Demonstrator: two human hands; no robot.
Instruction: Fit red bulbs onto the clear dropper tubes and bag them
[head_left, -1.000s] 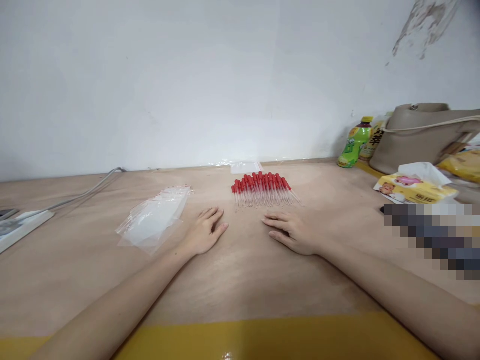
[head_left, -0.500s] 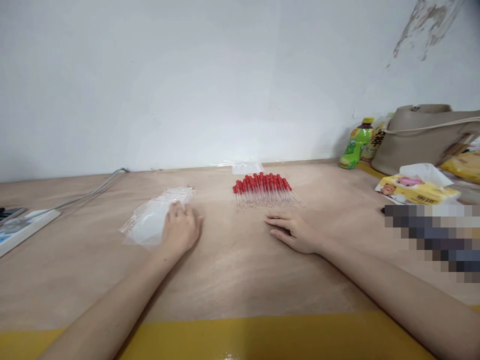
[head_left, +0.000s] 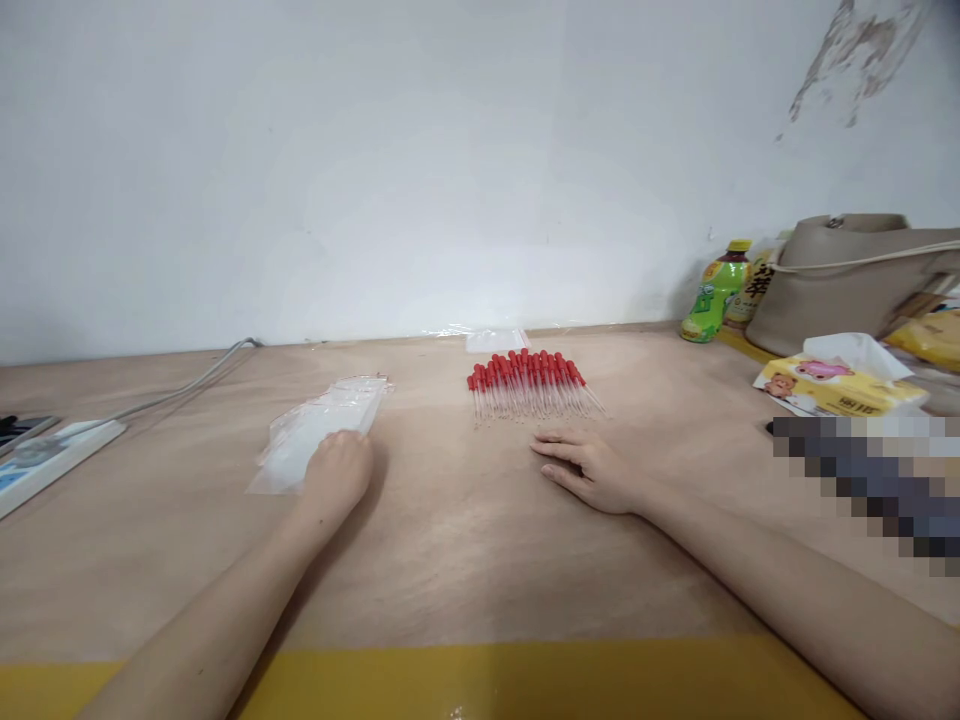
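Observation:
My left hand (head_left: 339,468) lies at the right side of a fanned pile of clear plastic bags (head_left: 289,452). Its fingers are curled in and closed on the edge of a bag; the fingertips are hidden behind the knuckles. On the table rests my right hand (head_left: 589,470), holding nothing, with its fingers stretched out and the thumb a little apart. Just beyond it, a row of thin, clear sticks with red bulb-like tops (head_left: 525,380) is spread side by side, tops toward the wall.
A clear plastic packet (head_left: 495,341) lies by the wall. To the right stand a green drink bottle (head_left: 716,292), a grey-beige bag (head_left: 840,280) and a tissue pack (head_left: 836,387). At left are a power strip (head_left: 60,462) and its cable (head_left: 184,388).
My left hand has slid left and toward me, its fingers going from spread on the bags to curled in. The bags have shifted slightly. My right hand stays in place.

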